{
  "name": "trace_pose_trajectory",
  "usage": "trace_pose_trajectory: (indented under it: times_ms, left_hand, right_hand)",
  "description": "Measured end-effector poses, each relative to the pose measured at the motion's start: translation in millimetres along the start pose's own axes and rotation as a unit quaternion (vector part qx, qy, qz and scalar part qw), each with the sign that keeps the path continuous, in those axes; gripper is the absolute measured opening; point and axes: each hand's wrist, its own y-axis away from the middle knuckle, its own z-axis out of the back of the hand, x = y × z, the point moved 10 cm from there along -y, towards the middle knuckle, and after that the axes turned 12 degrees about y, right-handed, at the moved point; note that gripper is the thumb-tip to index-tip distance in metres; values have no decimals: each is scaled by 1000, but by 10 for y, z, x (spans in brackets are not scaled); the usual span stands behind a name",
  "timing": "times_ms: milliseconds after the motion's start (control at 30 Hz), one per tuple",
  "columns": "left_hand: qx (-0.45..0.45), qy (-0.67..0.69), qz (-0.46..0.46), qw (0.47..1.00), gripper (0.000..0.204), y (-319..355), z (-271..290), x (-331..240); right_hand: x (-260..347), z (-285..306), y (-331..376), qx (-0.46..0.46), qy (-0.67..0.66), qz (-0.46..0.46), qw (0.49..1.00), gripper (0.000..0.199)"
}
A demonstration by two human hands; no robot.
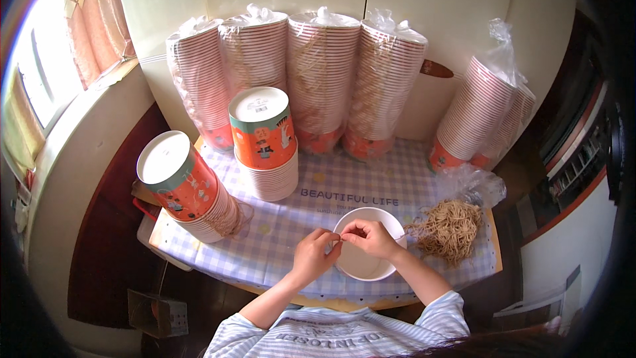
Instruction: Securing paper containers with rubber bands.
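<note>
My left hand (315,255) and my right hand (372,238) meet in a pinch above the rim of a white paper bucket (363,266), which stands mouth up near the table's front edge. Between the fingertips is a short bit of thin brown cord, mostly hidden by the fingers. To the right of my right hand lies a tangled heap of tan cords (450,231), with a strand or two reaching toward the bucket. Leftward, a stack of upturned buckets with a red and green print (182,185) has more tan cord (230,217) hanging at its side.
A second upturned bucket stack (264,142) stands behind. Tall bagged bucket stacks (321,79) line the back, with more bagged stacks (474,113) at the right. Crumpled clear plastic (474,185) lies behind the cord heap. A checked cloth (291,225) covers the table.
</note>
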Motion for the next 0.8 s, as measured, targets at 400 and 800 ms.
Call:
trace_pose_trajectory:
  times_ms: [400,800]
  left_hand:
    - [30,262,169,950,15,88,-126,383]
    - [-7,225,142,964,11,53,-49,313]
  right_hand:
    - [0,5,6,0,-2,3,1000,13]
    - [19,2,13,5,4,7,1000,13]
